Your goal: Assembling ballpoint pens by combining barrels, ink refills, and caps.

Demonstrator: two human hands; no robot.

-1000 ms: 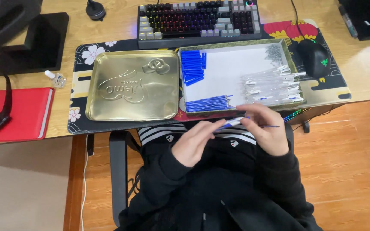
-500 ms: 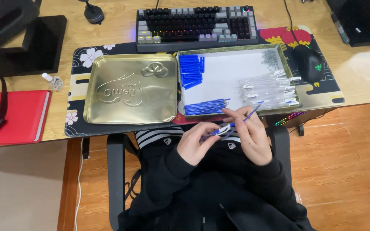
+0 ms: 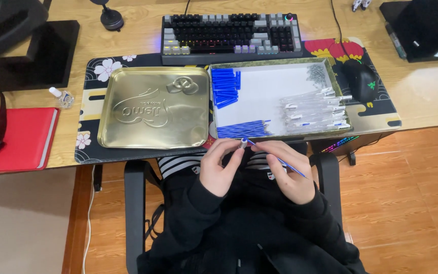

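Note:
My left hand [image 3: 221, 167] pinches a small silvery pen tip [image 3: 243, 143] just below the desk edge. My right hand [image 3: 290, 172] holds a thin blue refill [image 3: 280, 161], whose upper end points at that tip. Both hands hover over my lap, close together. Right above them an open tin box [image 3: 275, 133] holds blue pen caps [image 3: 225, 87], a row of blue refills [image 3: 243, 129], clear pen barrels [image 3: 314, 110] and a heap of small metal bits [image 3: 316, 72].
The gold tin lid [image 3: 154, 108] lies left of the box on a patterned desk mat [image 3: 91, 96]. Behind are a keyboard [image 3: 231, 36] and a black mouse [image 3: 361, 81]. A red notebook [image 3: 19, 137] lies at far left. Chair armrests [image 3: 135, 203] flank my lap.
The hands have drawn closer together and up toward the desk edge. The blue refill now slants from my right hand up to the tip in my left fingers.

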